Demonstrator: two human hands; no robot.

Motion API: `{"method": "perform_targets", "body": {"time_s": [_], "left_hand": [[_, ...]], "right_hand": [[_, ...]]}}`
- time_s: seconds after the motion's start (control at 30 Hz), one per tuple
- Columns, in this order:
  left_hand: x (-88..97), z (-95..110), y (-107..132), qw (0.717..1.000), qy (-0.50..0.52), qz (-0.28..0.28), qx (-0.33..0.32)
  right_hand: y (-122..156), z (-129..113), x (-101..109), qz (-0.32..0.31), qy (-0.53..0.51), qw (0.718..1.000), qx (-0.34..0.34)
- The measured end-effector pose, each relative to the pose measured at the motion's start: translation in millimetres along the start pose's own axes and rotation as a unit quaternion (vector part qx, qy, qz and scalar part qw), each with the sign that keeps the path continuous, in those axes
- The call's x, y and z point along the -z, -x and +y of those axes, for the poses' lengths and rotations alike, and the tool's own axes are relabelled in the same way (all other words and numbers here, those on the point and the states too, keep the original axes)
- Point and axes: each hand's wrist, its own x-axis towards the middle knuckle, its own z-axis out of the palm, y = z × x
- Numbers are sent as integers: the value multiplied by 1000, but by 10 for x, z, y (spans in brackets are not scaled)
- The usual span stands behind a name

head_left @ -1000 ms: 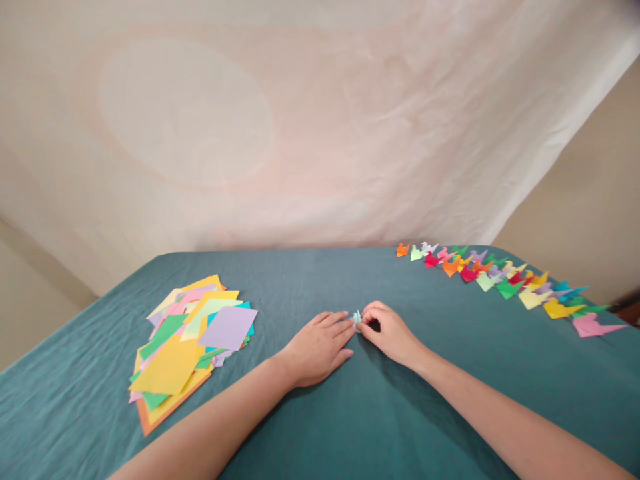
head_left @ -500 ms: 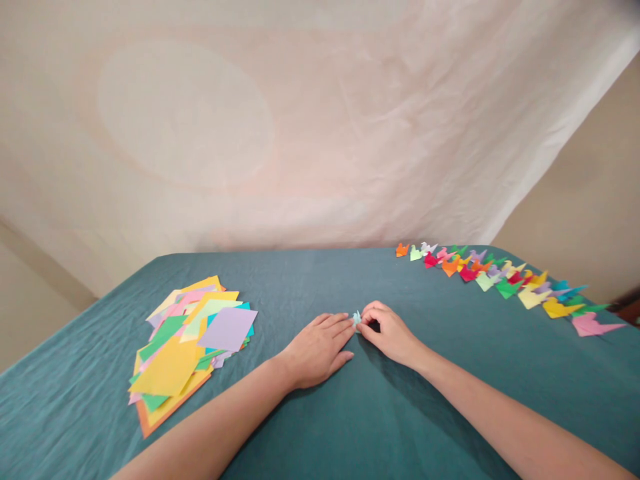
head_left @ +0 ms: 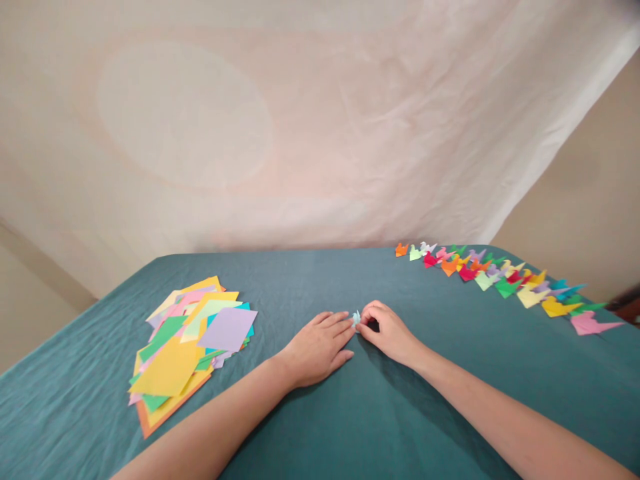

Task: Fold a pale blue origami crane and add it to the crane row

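Observation:
A small pale blue folded paper bird (head_left: 356,319) stands on the dark green tablecloth, between my two hands. My left hand (head_left: 321,350) lies flat, palm down, with its fingertips at the bird's left side and the thumb apart. From the other side, my right hand (head_left: 387,331) pinches the bird's right end between thumb and index finger, the other fingers curled. The fingertips partly hide the bird's lower part.
Loose square paper sheets (head_left: 170,363) in several colours lie in a heap at the left. Rows of small folded paper birds (head_left: 507,287) run along the right side to the far edge. Behind the table (head_left: 300,280) hangs a pale cloth (head_left: 320,133).
Almost nothing differs. Both hands keep their places at the pale blue bird, and the view has shifted very slightly.

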Motion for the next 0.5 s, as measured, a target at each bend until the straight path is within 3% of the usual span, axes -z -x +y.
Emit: {"method": "perform_targets", "body": {"time_s": [0.3,0.5], "left_hand": [[25,34,-18,999,-36,5,2],[38,55,1,999,-45,10,18]], "right_hand": [[39,24,-34,23,3,1000,-5],[124,-62,154,-20,-15,999,32]]}}
